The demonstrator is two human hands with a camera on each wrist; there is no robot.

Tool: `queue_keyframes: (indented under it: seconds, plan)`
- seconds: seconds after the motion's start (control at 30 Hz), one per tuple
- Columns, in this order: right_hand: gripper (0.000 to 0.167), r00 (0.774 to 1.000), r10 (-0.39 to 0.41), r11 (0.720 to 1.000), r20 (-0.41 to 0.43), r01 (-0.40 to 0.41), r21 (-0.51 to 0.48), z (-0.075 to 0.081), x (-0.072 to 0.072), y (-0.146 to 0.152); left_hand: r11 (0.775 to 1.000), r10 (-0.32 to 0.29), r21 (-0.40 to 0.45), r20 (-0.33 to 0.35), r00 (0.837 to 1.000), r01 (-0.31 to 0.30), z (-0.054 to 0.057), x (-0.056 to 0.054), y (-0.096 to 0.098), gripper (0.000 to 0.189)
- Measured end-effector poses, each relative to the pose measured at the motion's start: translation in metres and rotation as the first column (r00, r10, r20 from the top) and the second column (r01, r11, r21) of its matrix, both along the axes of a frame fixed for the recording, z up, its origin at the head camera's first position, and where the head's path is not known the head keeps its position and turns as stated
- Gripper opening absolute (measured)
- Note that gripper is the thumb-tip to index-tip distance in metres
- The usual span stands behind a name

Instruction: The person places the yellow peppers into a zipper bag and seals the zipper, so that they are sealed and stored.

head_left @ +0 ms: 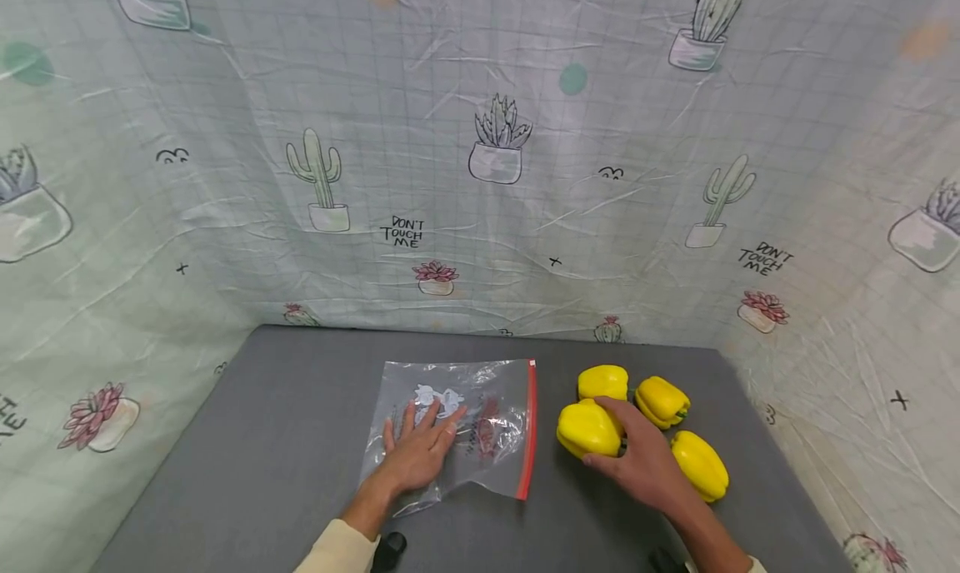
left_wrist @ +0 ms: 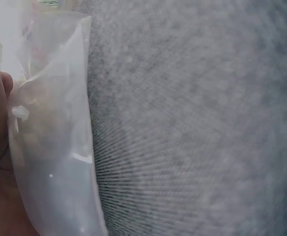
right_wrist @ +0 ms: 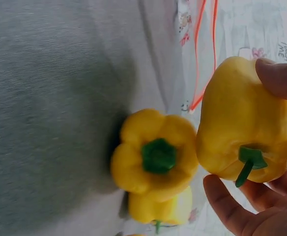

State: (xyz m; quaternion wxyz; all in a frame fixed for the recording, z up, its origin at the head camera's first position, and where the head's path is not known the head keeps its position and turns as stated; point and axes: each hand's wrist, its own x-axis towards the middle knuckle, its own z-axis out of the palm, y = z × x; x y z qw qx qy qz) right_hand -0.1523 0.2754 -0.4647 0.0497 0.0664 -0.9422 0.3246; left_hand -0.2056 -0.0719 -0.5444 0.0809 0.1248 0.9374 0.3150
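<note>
A clear zip bag (head_left: 480,465) with a red zip edge lies flat on the grey table, its red edge facing right. My left hand (head_left: 418,460) rests on the bag, fingers spread. In the left wrist view a fold of the clear plastic (left_wrist: 55,147) rises beside that hand. My right hand (head_left: 647,456) grips a yellow bell pepper (head_left: 585,430) between thumb and fingers. The right wrist view shows this pepper's green stem (right_wrist: 251,160), with the pepper held off the table. Other yellow peppers stay close by: one behind (head_left: 602,380), one behind right (head_left: 660,400), one at right (head_left: 701,466).
The grey table (head_left: 247,473) ends at a cactus-printed sheet (head_left: 450,181) that hangs behind it and along both sides. Dark wrist straps (head_left: 390,550) sit at the sleeves near the front.
</note>
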Motion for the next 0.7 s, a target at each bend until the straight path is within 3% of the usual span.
queue_keyframes:
  seconds: [0.27, 0.5, 0.7]
  plan:
    - [0.081, 0.999, -0.013, 1.000, 0.044, 0.013, 0.016, 0.011, -0.024, -0.019, 0.997, 0.008, 0.080, 0.003, 1.000, -0.009, -0.001, -0.002, -0.005, 0.047]
    - [0.078, 0.997, -0.009, 0.999, 0.073, 0.012, -0.034, 0.011, -0.046, -0.037, 0.990, -0.004, 0.139, 0.033, 0.999, 0.000, -0.001, -0.001, -0.009, 0.049]
    - [0.078, 0.992, -0.032, 0.996, 0.120, 0.041, -0.080, 0.009, -0.056, -0.046, 0.987, -0.013, 0.162, 0.040, 0.999, 0.006, 0.004, -0.001, -0.009, 0.048]
